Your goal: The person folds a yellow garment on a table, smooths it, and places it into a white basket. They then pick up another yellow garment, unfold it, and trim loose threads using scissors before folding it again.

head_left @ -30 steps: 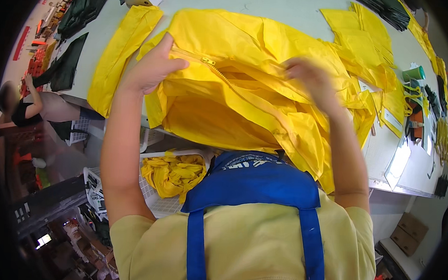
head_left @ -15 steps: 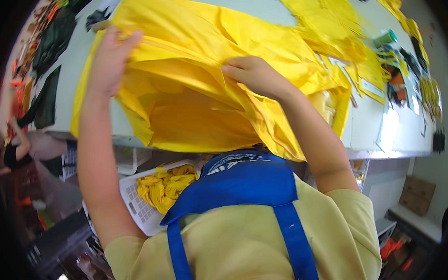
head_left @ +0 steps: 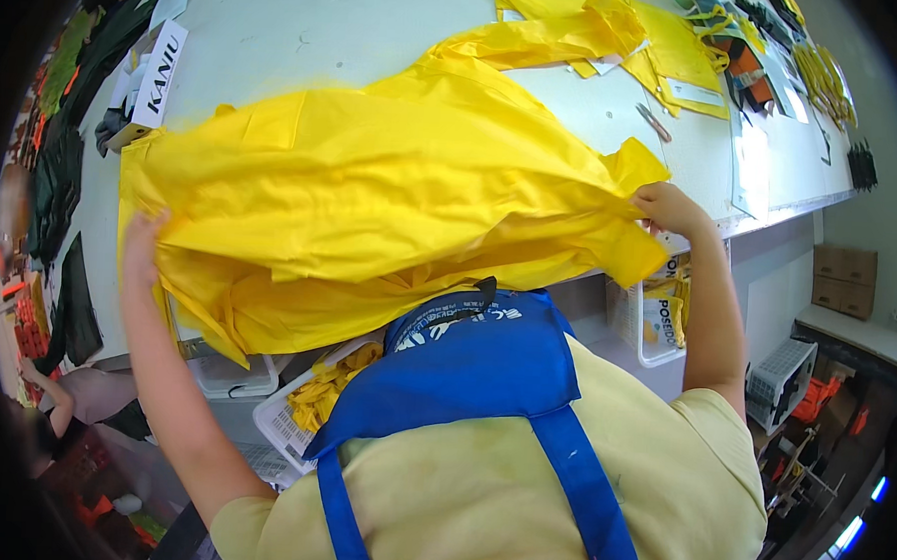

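A: What is being handled?

B: A large yellow garment (head_left: 372,197), crumpled and spread wide over the near edge of a pale table (head_left: 309,34). Part of it hangs off the edge above the person's blue apron (head_left: 465,366).

A: How do the hands sit on it?

B: The left hand (head_left: 142,247) is at the garment's left edge, fingers closed into the cloth. The right hand (head_left: 667,207) is at the right end, fingers curled around a bunched corner. The two hands are well apart, with the cloth stretched between them.

A: What lies around it?

B: More yellow cloth pieces (head_left: 669,49) lie farther back on the table, to the right, with scissors (head_left: 654,122) near them. A white card with dark letters (head_left: 157,72) sits by the garment's far left corner, beside dark green fabric (head_left: 64,153). Under the table, a white basket (head_left: 287,428) holds yellow scraps (head_left: 339,390).
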Demonstrator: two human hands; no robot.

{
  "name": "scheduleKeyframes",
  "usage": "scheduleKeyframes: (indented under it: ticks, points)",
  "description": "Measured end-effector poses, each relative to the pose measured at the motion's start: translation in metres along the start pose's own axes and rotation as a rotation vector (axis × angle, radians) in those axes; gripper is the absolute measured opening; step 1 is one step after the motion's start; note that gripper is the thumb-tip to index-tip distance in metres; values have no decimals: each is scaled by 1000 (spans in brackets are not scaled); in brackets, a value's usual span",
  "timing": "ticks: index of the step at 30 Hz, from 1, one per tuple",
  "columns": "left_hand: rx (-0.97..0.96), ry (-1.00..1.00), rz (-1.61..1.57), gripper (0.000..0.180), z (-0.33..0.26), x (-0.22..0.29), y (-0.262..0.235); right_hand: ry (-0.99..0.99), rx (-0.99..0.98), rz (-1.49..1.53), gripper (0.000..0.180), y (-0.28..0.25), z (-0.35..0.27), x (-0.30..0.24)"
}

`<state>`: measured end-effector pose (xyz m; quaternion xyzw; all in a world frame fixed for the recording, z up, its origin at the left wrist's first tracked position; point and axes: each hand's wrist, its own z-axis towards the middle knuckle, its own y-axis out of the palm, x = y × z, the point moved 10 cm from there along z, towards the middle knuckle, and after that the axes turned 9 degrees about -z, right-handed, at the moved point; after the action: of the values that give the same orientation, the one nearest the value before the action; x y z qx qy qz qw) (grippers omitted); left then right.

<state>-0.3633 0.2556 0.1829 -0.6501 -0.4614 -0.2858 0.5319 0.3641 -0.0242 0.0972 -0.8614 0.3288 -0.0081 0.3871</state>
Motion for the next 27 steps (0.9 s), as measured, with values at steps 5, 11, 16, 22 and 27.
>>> scheduleKeyframes:
  ticks: [5, 11, 16, 22, 27]
  points:
    - [280, -191, 1272, 44, -34, 17, 42, -414, 584, -4, 27, -18, -21, -77]
    - [-275, 946, 388, 50, -156, 105, 308, -319, 295, -40, 19, 33, 43, -50]
    - [-614, 653, 568, 34, -178, 24, 455, -224, 126, 169, 17, 57, 66, -23]
    - [-755, 313, 375, 17, -157, -21, 481, -222, 158, 8, 14, 69, 82, -23]
    - [-762, 298, 537, 19, -156, -40, 491, -224, 13, -16, 12, 71, 89, -27]
